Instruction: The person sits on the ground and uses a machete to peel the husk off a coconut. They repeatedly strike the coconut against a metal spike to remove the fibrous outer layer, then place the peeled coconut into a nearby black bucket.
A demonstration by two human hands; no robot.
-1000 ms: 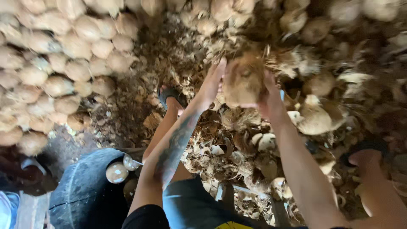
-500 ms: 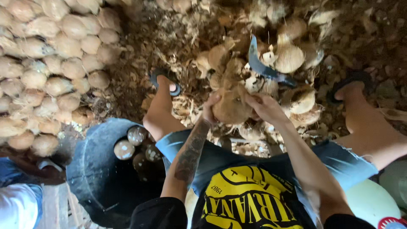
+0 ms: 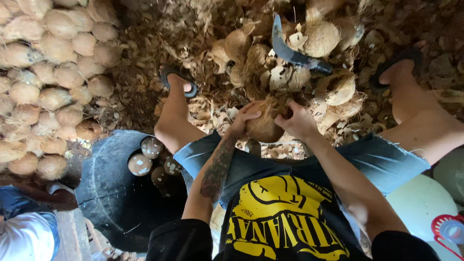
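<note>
While seated, left hand (image 3: 244,118), right hand (image 3: 299,123) clamped on husked coconut (image 3: 265,126).

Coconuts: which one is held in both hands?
The husked coconut between the knees, gripped by the left hand and right hand; the others lie loose.

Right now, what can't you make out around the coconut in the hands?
Head view only:
- Coconut: its sides are covered by the left hand and right hand.
- What it rests on: hidden beneath it.
- Curved blade: lower end buried in husks.
- Black tub: the bottom is too dark to see.
</note>
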